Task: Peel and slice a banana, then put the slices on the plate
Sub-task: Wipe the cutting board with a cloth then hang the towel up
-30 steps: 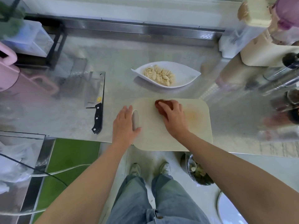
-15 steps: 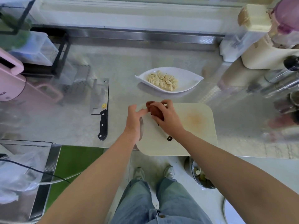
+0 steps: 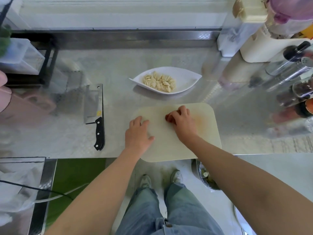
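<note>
Both hands on cutting board (image 3: 166, 143): L hand (image 3: 138, 134) flat, fingers spread, steadying it; R hand (image 3: 183, 122) curled round reddish cloth (image 3: 169, 118), prob. wiping. Banana slices (image 3: 160, 82) on plate (image 3: 189, 77) just beyond board.
</note>
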`<state>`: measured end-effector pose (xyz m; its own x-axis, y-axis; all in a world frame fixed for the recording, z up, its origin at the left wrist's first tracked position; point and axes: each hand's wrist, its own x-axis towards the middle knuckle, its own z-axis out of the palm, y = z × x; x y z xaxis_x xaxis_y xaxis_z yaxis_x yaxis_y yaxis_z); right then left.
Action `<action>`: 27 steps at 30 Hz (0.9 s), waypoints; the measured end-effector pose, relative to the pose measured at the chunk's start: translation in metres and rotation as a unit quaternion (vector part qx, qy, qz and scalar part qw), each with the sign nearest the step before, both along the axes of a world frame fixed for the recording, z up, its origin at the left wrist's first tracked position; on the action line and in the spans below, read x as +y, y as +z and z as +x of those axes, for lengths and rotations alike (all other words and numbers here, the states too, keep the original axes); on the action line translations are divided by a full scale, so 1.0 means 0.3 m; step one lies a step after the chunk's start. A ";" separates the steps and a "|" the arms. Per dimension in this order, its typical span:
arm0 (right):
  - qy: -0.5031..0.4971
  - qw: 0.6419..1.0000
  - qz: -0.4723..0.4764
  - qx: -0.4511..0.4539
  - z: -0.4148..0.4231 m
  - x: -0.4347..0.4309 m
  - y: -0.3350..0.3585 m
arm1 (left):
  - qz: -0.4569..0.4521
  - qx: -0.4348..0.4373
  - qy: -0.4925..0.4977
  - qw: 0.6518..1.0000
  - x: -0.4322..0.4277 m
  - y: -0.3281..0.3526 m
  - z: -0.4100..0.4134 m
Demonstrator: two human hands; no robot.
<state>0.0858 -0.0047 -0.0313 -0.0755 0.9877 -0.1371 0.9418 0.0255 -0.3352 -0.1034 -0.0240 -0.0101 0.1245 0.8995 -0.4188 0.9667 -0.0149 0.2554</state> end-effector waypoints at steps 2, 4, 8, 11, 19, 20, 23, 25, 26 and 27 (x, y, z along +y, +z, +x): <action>-0.087 0.996 -0.016 -0.031 0.073 0.007 -0.006 | 0.012 0.015 -0.013 1.000 -0.007 -0.009 0.009; -0.179 0.983 -0.022 -0.037 0.142 0.015 0.001 | 0.017 0.018 -0.013 1.000 -0.009 -0.014 0.011; -0.166 0.982 0.036 0.079 0.091 0.031 0.029 | 0.026 0.001 0.005 1.000 -0.009 -0.013 -0.001; 0.036 0.993 0.042 0.104 -0.020 0.010 0.027 | 0.056 -0.031 0.059 0.996 -0.016 -0.010 -0.018; -0.196 0.980 0.002 0.016 0.214 -0.032 0.024 | 0.083 0.053 0.154 0.983 -0.027 -0.004 -0.007; -0.182 0.983 0.015 0.034 0.221 -0.040 0.031 | 0.079 0.059 0.157 0.983 -0.027 -0.001 0.003; -0.069 0.995 0.019 0.069 0.190 -0.074 0.031 | 0.059 0.071 0.173 0.981 -0.025 -0.004 0.029; -0.047 0.997 0.000 0.057 0.168 -0.100 0.014 | 0.040 0.074 0.181 0.980 -0.023 -0.013 0.029; -0.066 0.996 0.003 0.066 0.164 -0.110 0.012 | 0.030 0.070 0.183 0.980 -0.023 -0.018 0.022; -0.083 0.993 0.012 0.083 0.163 -0.117 0.014 | 0.026 0.056 0.188 0.980 -0.023 -0.018 0.013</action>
<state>0.1348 -0.0399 -0.0270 0.0694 0.9912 -0.1129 0.8653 -0.1161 -0.4875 -0.0995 -0.0310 -0.0155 -0.2640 0.8933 -0.3639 0.9283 0.3377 0.1556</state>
